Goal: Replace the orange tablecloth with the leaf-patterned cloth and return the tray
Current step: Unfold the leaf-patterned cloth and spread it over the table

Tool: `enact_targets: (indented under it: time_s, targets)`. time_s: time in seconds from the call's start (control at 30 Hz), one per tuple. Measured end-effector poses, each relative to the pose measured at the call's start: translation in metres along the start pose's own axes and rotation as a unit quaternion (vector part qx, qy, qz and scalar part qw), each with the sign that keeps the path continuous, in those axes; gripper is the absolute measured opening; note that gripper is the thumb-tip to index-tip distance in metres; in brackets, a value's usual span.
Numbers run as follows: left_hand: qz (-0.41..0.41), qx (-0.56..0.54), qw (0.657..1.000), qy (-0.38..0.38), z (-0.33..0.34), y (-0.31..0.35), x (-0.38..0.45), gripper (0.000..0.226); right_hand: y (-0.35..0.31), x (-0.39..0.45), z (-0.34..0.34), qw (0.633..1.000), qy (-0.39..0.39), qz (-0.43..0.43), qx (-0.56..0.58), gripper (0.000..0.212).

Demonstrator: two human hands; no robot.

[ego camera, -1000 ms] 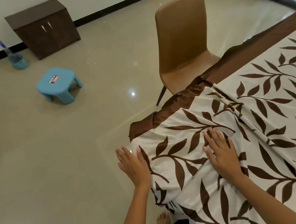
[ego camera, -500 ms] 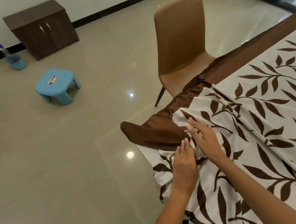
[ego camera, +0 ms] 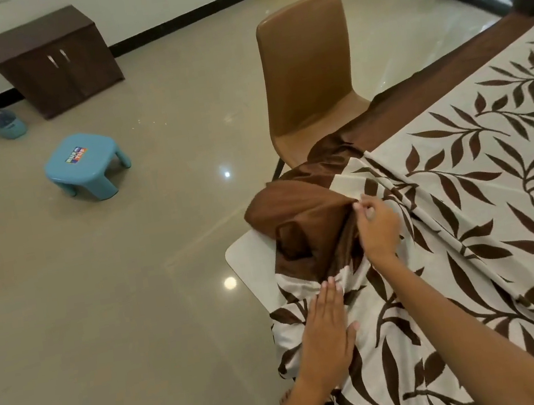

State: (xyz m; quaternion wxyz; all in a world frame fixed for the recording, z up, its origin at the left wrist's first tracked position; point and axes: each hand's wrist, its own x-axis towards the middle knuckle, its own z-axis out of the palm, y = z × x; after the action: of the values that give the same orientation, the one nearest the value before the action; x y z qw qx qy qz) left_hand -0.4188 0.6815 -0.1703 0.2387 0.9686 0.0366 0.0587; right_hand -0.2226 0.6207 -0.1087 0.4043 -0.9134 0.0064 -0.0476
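Both hands are working the near corner of the table: the right hand has its fingertips pinched on the bunched-up edge of the leaf-patterned cloth where the plain brown border is folded back, and the left hand lies flat with fingers straight, pressing the cloth down just below that bunch. So the leaf cloth is already spread over most of the table, with its border flipped over itself and a bare bit of white tabletop corner still showing. My guess is this stuff handles like any thin satiny fabric: light, floppy, kind of slick, so it slides and wrinkles instead of staying put. Probably best to grab it right at the hem or corner and pull outward while the other palm anchors it, otherwise the whole sheet drifts. As for containers, honestly not much here: there's a small teal holder with a brush-like handle stuck in it by the wall, next to a dark cabinet with both doors closed. No tray or orange tablecloth anywhere in view. Brown chair sits right at the table edge, blue stool out on the floor.
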Motion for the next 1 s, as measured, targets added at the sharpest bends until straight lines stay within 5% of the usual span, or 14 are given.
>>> enact_targets:
  time_s: [0.1, 0.2, 0.3, 0.4, 0.53, 0.63, 0.73, 1.0]
  targets:
    - [0.051, 0.006, 0.999, -0.008, -0.003, -0.001, 0.005, 0.053, 0.035, -0.014, -0.022, 0.996, 0.064, 0.055, -0.036, 0.014]
    - [0.08, -0.035, 0.994, 0.065, -0.015, -0.005, 0.014, 0.043, 0.056, -0.027, -0.024, 0.996, 0.067, 0.037, -0.046, 0.009]
    - [-0.03, -0.007, 0.987, 0.156, -0.032, -0.03, 0.042, 0.042, 0.07, -0.035, -0.02, 0.994, 0.027, -0.021, -0.102, 0.01]
    - [-0.157, 0.066, 0.976, 0.134, -0.037, -0.058, 0.074, 0.043, 0.08, -0.041, -0.017, 0.988, 0.014, -0.06, -0.141, 0.006]
    - [-0.184, 0.033, 0.973, 0.136, -0.031, -0.061, 0.088, 0.03, 0.081, -0.041, -0.017, 0.982, 0.031, -0.1, -0.157, 0.004]
    - [-0.17, -0.046, 0.965, 0.193, -0.036, -0.061, 0.087, 0.006, 0.081, -0.042, -0.018, 0.986, 0.021, -0.093, -0.135, 0.026]
    - [-0.186, -0.058, 0.953, 0.232, -0.05, -0.076, 0.074, 0.013, 0.083, -0.039, -0.02, 0.989, -0.021, -0.084, -0.123, 0.056]
    - [-0.19, 0.045, 0.925, 0.327, -0.116, -0.133, 0.022, 0.01, 0.097, -0.013, -0.025, 0.938, -0.131, -0.136, -0.292, 0.067]
